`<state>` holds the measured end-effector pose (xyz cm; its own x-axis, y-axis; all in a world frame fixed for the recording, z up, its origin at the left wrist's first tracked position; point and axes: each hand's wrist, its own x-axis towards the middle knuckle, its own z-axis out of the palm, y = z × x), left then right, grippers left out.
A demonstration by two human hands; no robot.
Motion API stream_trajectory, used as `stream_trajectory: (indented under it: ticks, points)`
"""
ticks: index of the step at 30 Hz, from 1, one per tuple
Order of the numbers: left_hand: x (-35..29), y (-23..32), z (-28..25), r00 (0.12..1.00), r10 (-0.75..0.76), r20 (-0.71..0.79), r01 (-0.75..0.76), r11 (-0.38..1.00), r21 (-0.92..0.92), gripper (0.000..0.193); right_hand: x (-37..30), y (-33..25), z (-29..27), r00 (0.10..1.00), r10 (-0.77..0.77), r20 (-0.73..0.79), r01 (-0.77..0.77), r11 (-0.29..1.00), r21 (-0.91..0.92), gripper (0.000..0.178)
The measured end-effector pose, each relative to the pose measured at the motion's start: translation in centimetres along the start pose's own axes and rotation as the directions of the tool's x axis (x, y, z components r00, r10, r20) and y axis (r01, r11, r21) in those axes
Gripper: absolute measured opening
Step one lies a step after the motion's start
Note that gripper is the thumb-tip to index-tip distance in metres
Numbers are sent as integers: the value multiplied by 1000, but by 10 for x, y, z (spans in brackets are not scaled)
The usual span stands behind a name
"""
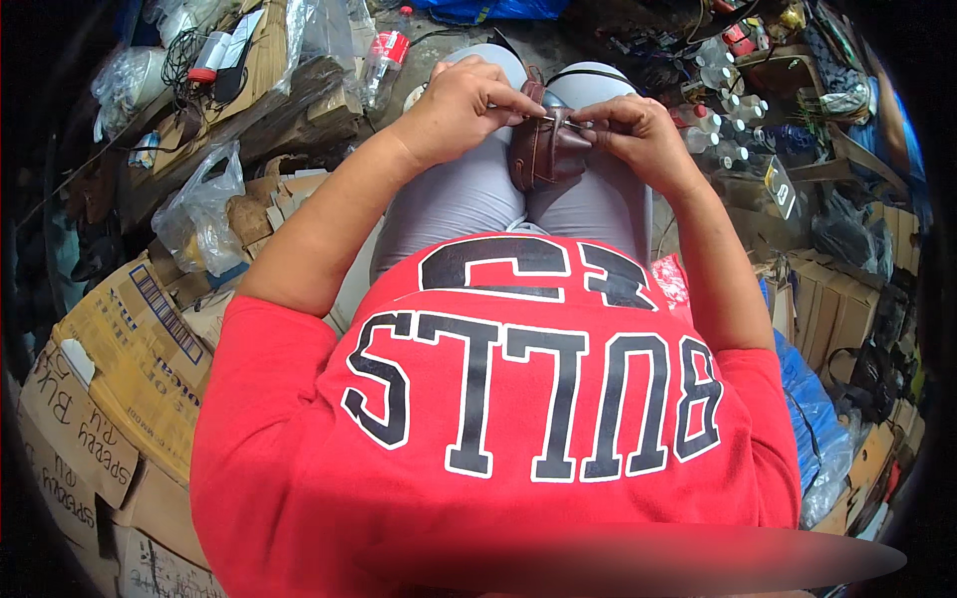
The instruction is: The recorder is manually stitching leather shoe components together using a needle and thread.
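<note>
A crowded, littered room is shown, its bare grey floor (628, 45) glimpsed only in small patches beyond the knees. On the left, the ground is taken up by printed and hand-marked cardboard boxes (130, 344), and a crumpled clear plastic bag (199, 214) is seen lying above them. Farther up on that side, a flattened cardboard sheet (261, 50) is strewn with dark cable (181, 58); a red-capped plastic bottle (384, 65) is stood just beside it. At the top edge, a blue sheet (488, 9) is partly visible. On the right, small clear bottles (716, 112) are clustered near the knee, and more cardboard (827, 304) is heaped below, with blue plastic sheeting (797, 399) spread alongside the red shirt (498, 513).

Between the thighs of the grey trousers (439, 194), a dark brown leather shoe (546, 164) is rested. A thin, light-coloured strand (564, 122), needle or thread, is held across its upper part. The strand is pinched between the thumb and fingers of the right hand (630, 132). The left hand (469, 98) is brought to its other end; whether the fingertips are closed on it cannot be told.
</note>
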<state>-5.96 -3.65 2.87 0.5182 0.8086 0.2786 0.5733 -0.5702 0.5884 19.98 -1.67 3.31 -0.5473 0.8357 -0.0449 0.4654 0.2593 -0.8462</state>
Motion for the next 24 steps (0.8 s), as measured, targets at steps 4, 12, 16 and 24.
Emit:
stream_trajectory:
  ticks: [4,12,16,24]
  points:
    - [-2,1,11,992,-99,-71,88,985,-147,22,0,-5,9,997,-28,-70,25,999,-47,22]
    - [-1,15,23,964,-209,-166,189,974,-129,19,-2,-2,23,990,-16,-137,-17,970,-242,17]
    - [3,12,25,954,-268,-137,230,943,-241,19,3,1,24,989,78,-129,-83,996,-31,17]
    - [18,7,16,983,-180,-33,156,921,-357,17,8,-11,12,996,61,-60,-54,992,110,10]
